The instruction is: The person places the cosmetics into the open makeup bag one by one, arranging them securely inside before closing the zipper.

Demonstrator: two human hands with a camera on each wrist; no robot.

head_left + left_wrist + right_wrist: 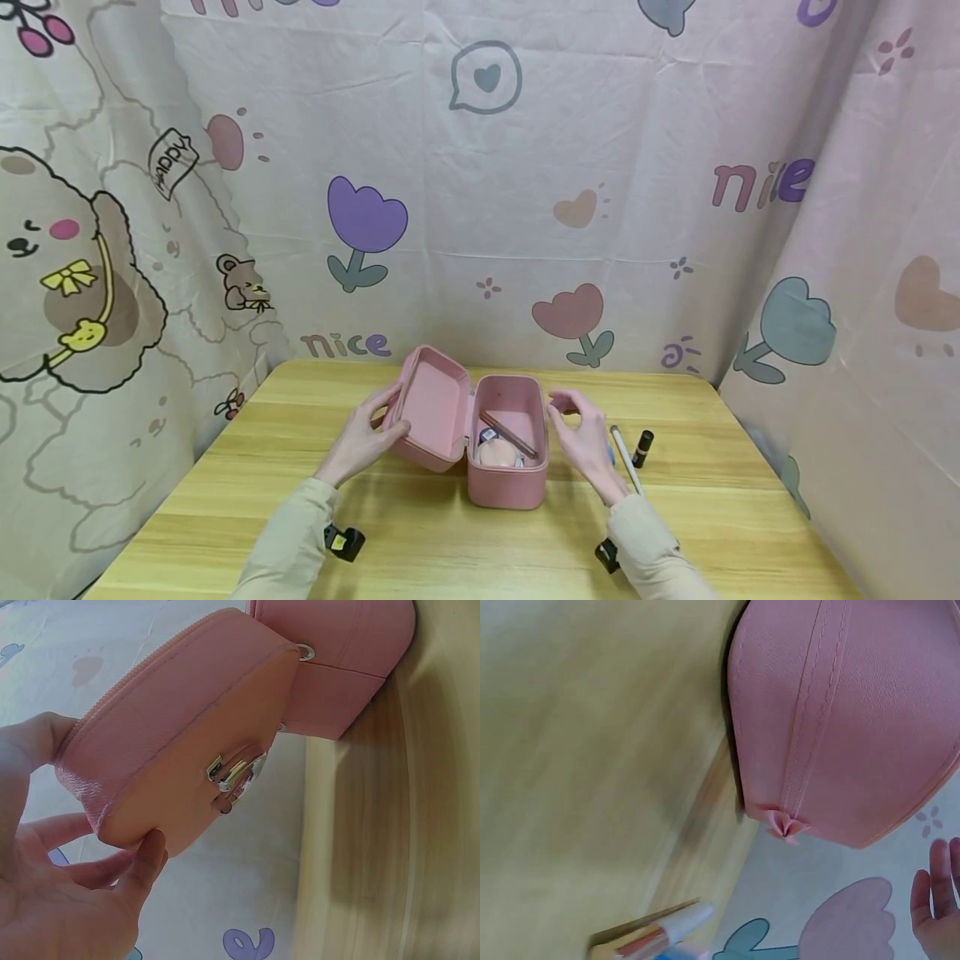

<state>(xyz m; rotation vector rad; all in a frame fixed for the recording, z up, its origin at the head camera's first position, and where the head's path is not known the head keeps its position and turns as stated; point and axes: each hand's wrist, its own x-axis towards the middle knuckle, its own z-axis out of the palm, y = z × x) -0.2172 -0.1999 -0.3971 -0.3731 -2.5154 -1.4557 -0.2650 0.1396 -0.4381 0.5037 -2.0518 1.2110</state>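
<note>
A pink cosmetic case (pixel 507 487) stands on the table with its lid (pixel 431 400) swung out to the left. My left hand (pixel 365 442) grips the lid's outer edge, fingers and thumb around it; the left wrist view has this hand (pixel 82 877) at the lid's corner, near gold-toned metal fittings (pixel 236 776). Inside the case lie a brown pencil-like stick (pixel 510 435), a round pale puff (pixel 498 453) and a small dark-blue item (pixel 488 435). My right hand (pixel 583 437) is beside the case's right rim, fingers loosely bent, holding nothing. In the right wrist view its fingers (pixel 922 892) appear apart from the case wall.
Right of the case, a slim white stick (pixel 627 458) and a black tube (pixel 642 448) lie on the wooden table (pixel 720 533). A blue item (pixel 611 454) shows partly behind my right hand. A printed curtain (pixel 480 208) hangs behind and at both sides.
</note>
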